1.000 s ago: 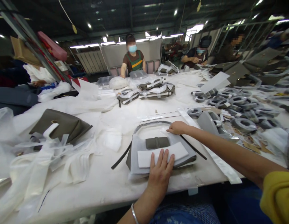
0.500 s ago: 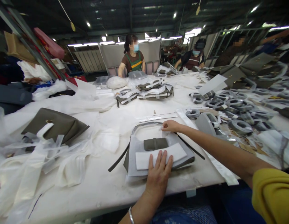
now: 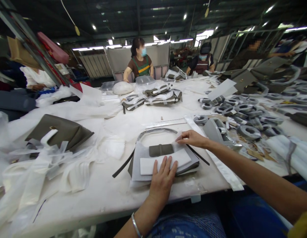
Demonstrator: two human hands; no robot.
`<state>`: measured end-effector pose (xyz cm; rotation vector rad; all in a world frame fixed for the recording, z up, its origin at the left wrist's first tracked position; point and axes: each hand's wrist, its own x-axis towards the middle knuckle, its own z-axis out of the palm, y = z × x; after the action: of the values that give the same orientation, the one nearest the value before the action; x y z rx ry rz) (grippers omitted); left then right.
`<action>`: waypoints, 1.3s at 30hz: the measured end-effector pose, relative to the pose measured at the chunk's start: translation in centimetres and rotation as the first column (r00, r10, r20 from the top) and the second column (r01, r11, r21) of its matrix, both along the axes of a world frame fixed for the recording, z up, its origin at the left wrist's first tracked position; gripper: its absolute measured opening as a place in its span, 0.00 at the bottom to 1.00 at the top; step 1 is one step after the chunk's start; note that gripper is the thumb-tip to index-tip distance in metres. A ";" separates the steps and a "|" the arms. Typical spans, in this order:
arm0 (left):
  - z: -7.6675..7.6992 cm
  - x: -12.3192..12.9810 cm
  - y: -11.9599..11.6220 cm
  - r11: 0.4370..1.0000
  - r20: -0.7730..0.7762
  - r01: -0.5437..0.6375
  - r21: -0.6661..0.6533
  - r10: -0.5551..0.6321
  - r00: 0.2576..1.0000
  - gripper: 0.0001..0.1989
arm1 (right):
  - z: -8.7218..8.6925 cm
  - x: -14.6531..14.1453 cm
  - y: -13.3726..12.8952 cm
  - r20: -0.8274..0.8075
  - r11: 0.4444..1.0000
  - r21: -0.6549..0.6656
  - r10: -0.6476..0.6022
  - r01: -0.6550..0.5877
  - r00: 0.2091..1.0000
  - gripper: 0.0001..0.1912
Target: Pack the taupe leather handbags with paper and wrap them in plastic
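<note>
On the table in front of me lies a dark olive handbag [image 3: 188, 169], flat, with thin white wrapping sheet [image 3: 137, 150] over its front. Its olive flap tab [image 3: 160, 150] shows through, and a white foam strip [image 3: 146, 166] lies just below. My left hand [image 3: 163, 178] rests on that strip with fingers spread, pressing it down. The bag's handle [image 3: 155, 131], wrapped in clear plastic, arches away from me. Beside the handle's right end, my right hand [image 3: 193, 138] pinches a bit of translucent film [image 3: 179, 137]. Dark straps [image 3: 123, 164] stick out at both sides.
Another olive bag [image 3: 59, 132] lies left among white strips [image 3: 76, 175]. Stacked wrapped bags [image 3: 163, 96] stand further back. Plastic-wrapped handle coils [image 3: 250, 131] and rolled white foam [image 3: 282, 148] crowd the right. Co-workers [image 3: 141, 64] are across the table.
My right hand has moved right, away from the bag's handle, with the film at its fingertips. My left hand stays flat on the foam strip. The view has shifted slightly.
</note>
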<state>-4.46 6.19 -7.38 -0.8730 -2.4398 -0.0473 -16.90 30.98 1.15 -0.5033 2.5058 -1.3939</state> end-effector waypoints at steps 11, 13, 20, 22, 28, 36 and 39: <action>0.5 0.0 0.2 1.000 0.088 -0.015 -0.012 0.016 0.996 0.27 | -2.6 8.6 0.5 -0.604 0.944 0.328 0.241 -0.038 0.760 0.25; 0.6 0.2 0.3 1.000 0.096 -0.024 -0.017 0.026 0.995 0.27 | -2.8 9.5 0.5 -0.652 0.926 0.376 0.290 -0.033 0.700 0.29; 1.0 0.3 0.4 0.998 0.148 -0.044 -0.043 0.050 0.988 0.27 | -4.4 12.1 0.4 -0.777 0.885 0.462 0.374 0.057 0.506 0.30; 1.1 0.4 0.5 0.998 0.151 -0.052 -0.044 0.058 0.987 0.29 | -5.2 12.6 0.4 -0.806 0.895 0.438 0.347 0.089 0.480 0.29; 1.8 1.0 1.3 0.995 0.148 -0.077 -0.056 0.084 0.985 0.33 | -7.6 13.5 0.5 -0.851 0.940 0.323 0.238 0.110 0.469 0.29; 2.5 1.3 2.6 0.999 0.250 0.048 0.004 -0.048 0.967 0.34 | -8.9 13.6 0.2 -0.843 0.951 0.279 0.177 0.131 0.507 0.31; 2.3 1.4 2.4 0.992 0.274 0.072 0.100 -0.097 0.957 0.34 | -8.3 14.2 0.1 -0.821 0.953 0.284 0.183 0.109 0.541 0.32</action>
<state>-3.11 8.62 -5.08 -0.9869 -2.6325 -0.3295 -2.69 31.13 -7.19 -1.4480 3.3149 -0.7536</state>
